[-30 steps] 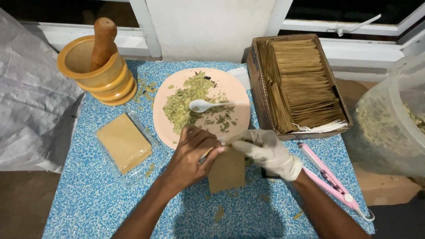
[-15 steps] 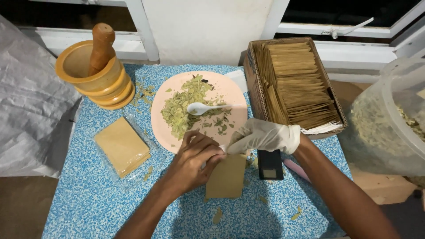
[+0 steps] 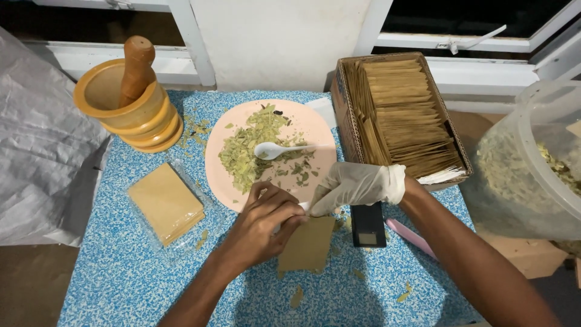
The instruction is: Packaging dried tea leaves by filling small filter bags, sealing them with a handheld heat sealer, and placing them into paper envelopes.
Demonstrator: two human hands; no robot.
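A head-worn camera looks down on a blue speckled tabletop [image 3: 121,284]; both of the person's hands meet at the top edge of a small brown paper pouch [image 3: 307,245], which lies flat on the table just below a pink plate [image 3: 315,130]; the pouch's long axis runs away from the person, its upper, open-looking end pointing toward the plate; the bare left hand [image 3: 263,221] is curled, fingers pinching the pouch's top left corner; the right hand [image 3: 357,186], in a white glove, pinches the top right edge between fingertips; the plate holds crushed dried green leaves [image 3: 248,148] and a white plastic spoon [image 3: 281,149]; a small black digital scale [image 3: 368,225] sits just right of the pouch, with a pink tool [image 3: 411,236] beside it; a cardboard box of brown packets [image 3: 402,115] stands at the right; a wooden mortar with pestle [image 3: 130,100] stands at the far left; a clear-wrapped stack of pouches [image 3: 164,203] lies left of the hands; a translucent tub of leaves [image 3: 532,163] fills the right edge.
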